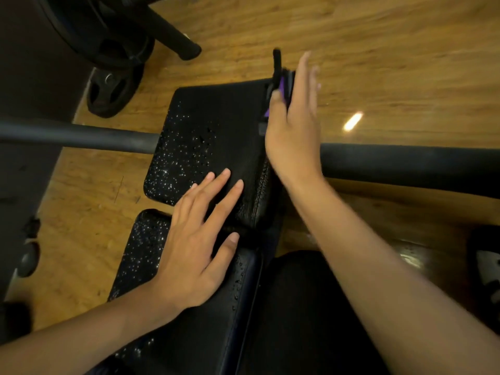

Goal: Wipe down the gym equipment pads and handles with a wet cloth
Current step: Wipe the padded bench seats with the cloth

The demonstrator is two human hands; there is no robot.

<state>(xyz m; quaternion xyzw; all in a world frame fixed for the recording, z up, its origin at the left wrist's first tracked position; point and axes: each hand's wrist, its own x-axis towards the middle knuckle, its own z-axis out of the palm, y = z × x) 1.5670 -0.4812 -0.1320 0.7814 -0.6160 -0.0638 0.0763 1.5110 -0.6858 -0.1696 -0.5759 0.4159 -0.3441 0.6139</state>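
The black bench back pad (211, 136) is speckled with water droplets, and so is the seat pad (140, 253) nearer to me. My left hand (200, 244) lies flat with spread fingers across the gap between the two pads. My right hand (292, 123) reaches past the back pad's right edge. Its thumb and straight, blurred fingers hold a purple and black object (282, 83) between them. I cannot tell what that object is. No cloth is in view.
A dark barbell bar (81, 136) crosses the view under the back pad and continues to the right (405, 163). Weight plates (113, 90) and a machine foot (184, 47) stand on the wooden floor at the upper left. My dark-clad knee (297, 307) and sandalled foot (487, 263) are at the lower right.
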